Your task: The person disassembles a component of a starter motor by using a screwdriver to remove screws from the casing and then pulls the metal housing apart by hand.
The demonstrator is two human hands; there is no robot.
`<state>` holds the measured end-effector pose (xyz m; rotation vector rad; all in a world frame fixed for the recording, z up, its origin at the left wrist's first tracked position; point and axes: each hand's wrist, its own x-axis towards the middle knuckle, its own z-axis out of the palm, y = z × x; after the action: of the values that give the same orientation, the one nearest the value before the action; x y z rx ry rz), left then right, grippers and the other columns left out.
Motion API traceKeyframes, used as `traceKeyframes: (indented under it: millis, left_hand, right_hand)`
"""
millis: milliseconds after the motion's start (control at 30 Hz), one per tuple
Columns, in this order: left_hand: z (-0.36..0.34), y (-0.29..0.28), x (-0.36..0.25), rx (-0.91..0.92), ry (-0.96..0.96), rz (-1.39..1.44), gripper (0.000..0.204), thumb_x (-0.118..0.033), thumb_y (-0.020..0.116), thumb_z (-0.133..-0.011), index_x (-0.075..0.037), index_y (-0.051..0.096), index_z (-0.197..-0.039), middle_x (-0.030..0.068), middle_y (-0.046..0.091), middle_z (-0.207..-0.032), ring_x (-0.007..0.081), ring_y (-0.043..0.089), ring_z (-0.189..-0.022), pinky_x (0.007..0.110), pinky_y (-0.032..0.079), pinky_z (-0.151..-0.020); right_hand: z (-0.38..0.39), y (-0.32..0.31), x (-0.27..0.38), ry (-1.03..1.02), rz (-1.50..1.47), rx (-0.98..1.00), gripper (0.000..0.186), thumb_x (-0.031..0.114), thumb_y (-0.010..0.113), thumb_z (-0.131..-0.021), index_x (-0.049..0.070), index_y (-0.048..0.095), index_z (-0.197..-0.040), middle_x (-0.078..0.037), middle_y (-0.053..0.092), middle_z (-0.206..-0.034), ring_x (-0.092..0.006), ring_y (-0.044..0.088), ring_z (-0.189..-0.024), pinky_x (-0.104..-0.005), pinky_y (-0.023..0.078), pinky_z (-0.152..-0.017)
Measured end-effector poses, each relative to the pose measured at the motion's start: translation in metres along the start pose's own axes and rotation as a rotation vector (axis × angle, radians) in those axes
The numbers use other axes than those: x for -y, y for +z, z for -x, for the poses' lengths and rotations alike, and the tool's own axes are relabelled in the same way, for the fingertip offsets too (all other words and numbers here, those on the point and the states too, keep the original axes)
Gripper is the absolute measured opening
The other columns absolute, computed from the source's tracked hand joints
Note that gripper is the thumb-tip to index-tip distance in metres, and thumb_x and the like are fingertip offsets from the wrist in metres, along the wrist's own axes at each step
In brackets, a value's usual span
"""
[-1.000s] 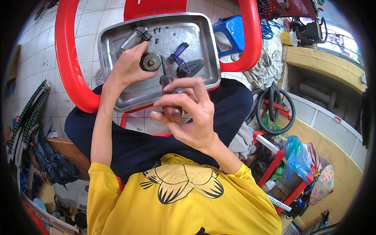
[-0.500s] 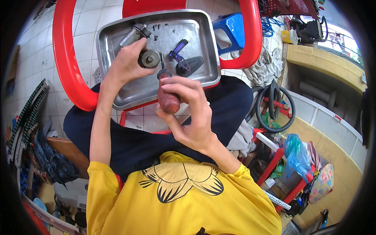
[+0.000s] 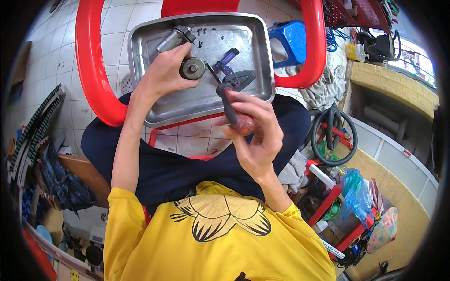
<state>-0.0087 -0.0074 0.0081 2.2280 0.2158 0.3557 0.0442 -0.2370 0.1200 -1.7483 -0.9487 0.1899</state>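
My left hand [image 3: 161,72] is closed round a grey metal cylinder [image 3: 193,69], its round end with a centre stub facing up. In my right hand [image 3: 258,129] is a screwdriver [image 3: 241,122] with a worn red-and-black handle. Its shaft slants up and left, and the tip is by the cylinder's rim; whether they touch I cannot tell. Both hands are over a shallow metal tray [image 3: 165,108]. Inside it lie another metal part with a cylindrical body [image 3: 169,41], several small dark screws [image 3: 200,44], a purple-and-black tool [image 3: 228,58] and a dark grey pointed piece [image 3: 246,78].
The tray rests on a red plastic chair [image 3: 89,56] in front of my knees. A blue plastic stool [image 3: 291,42] stands beyond its right arm. Black rubber tubes [image 3: 349,136] and a red rack with bags [image 3: 323,208] are to the right. Crumpled grey cloth [image 3: 323,75] lies on the floor.
My right hand has moved right and the screwdriver is tilted more to the left, its tip still near the cylinder. The whole view has shifted slightly. My left hand keeps its hold.
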Motion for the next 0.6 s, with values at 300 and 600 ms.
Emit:
traceKeyframes:
  millis: [300,600]
  left_hand:
    - [0.001,0.0,0.003,-0.004,0.017,-0.002,0.05,-0.021,0.091,-0.069,-0.002,0.052,-0.094,0.0185,0.058,-0.08,0.038,0.06,-0.072,0.042,0.049,-0.065]
    - [-0.001,-0.002,-0.002,0.034,-0.014,-0.007,0.051,-0.021,0.09,-0.069,-0.001,0.053,-0.097,0.0196,0.063,-0.085,0.0393,0.065,-0.079,0.044,0.052,-0.069]
  right_hand:
    - [0.0,0.003,0.0,-0.034,0.015,0.047,0.048,0.004,0.086,-0.083,0.002,0.06,-0.123,-0.017,0.061,-0.122,-0.0237,0.067,-0.101,-0.0341,0.055,-0.087]
    - [-0.002,0.012,0.012,0.21,-0.255,0.005,0.04,0.001,0.087,-0.079,0.005,0.069,-0.114,-0.017,0.062,-0.131,-0.0243,0.072,-0.097,-0.0312,0.061,-0.08]
